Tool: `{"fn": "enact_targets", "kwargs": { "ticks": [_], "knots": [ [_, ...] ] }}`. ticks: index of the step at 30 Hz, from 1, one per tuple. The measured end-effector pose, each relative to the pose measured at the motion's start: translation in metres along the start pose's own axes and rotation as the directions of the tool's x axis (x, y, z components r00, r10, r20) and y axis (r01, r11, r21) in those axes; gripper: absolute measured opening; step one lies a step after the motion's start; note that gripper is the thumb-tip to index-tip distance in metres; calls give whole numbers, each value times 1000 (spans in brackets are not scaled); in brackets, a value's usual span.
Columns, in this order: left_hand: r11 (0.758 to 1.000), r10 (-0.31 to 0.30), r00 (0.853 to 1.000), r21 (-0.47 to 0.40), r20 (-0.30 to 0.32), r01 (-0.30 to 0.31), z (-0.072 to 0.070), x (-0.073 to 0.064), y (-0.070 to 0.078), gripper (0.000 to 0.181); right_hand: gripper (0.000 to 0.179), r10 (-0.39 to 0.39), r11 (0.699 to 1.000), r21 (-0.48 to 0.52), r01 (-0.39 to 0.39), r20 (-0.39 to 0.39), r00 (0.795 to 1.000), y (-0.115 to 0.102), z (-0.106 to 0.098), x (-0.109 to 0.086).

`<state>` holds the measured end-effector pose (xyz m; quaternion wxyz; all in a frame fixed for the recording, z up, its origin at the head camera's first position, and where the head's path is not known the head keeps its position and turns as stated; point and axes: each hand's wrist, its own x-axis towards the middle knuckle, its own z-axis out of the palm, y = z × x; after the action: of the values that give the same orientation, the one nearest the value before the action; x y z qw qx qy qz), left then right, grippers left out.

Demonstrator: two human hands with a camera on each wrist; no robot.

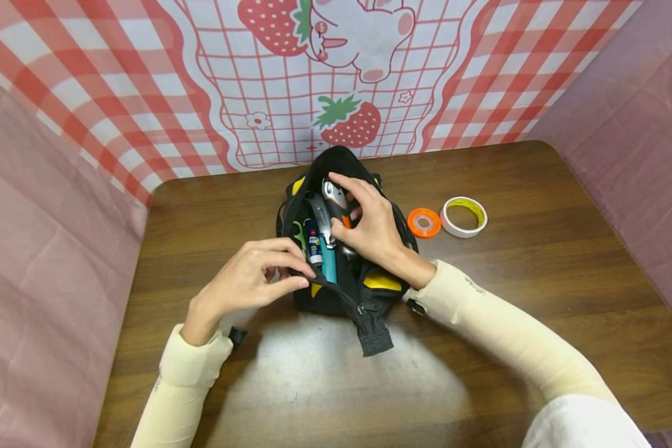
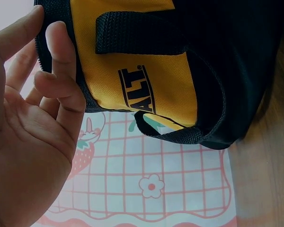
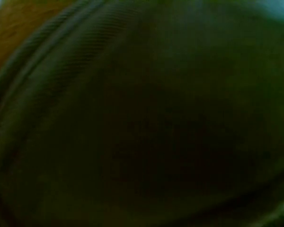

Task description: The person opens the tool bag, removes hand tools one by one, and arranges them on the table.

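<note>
A black and yellow tool bag (image 1: 325, 303) stands unzipped on the table. At its near left rim, my left hand (image 1: 257, 270) pinches the zipped edge; the left wrist view shows the fingers (image 2: 61, 47) at that edge. My right hand (image 1: 372, 224) reaches inside, thumb and fingers around a silver, black and orange hand tool (image 1: 333, 194). Beside this lie a grey-and-silver tool (image 1: 320, 214), a teal piece (image 1: 328, 264), a dark blue tube (image 1: 313, 244) with a white end and a green handle (image 1: 298, 233). Dark, blurred fabric (image 3: 146, 118) fills the right wrist view.
To the bag's right, an orange tape roll (image 1: 414, 224) and a white tape roll (image 1: 462, 233) lie on the wooden table (image 1: 537, 249). A strawberry-patterned cloth (image 1: 280, 143) hangs behind. Pink cloth (image 1: 45, 249) stands at both sides.
</note>
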<state>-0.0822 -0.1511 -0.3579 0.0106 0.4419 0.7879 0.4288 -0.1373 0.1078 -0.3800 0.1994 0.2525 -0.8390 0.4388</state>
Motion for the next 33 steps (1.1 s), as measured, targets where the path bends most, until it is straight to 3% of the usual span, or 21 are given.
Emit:
{"fn": "enact_targets", "kwargs": {
  "ticks": [8,16,25,33],
  "knots": [
    [1000,15,1000,-9,-14,-15,1,1,2,16,72,8,998,62,-4,-61,998,-12,-13,3],
    [1000,-9,1000,-8,0,9,0,1,3,15,72,41,993,111,-27,-123,992,-17,-31,1],
    [1000,-16,1000,-1,5,16,0,-1,1,14,64,57,981,193,-21,-187,981,-46,-60,2],
    [999,-32,999,-8,8,33,1,0,1,23,63,104,973,225,-49,-240,965,-44,-80,0]
  ]
}}
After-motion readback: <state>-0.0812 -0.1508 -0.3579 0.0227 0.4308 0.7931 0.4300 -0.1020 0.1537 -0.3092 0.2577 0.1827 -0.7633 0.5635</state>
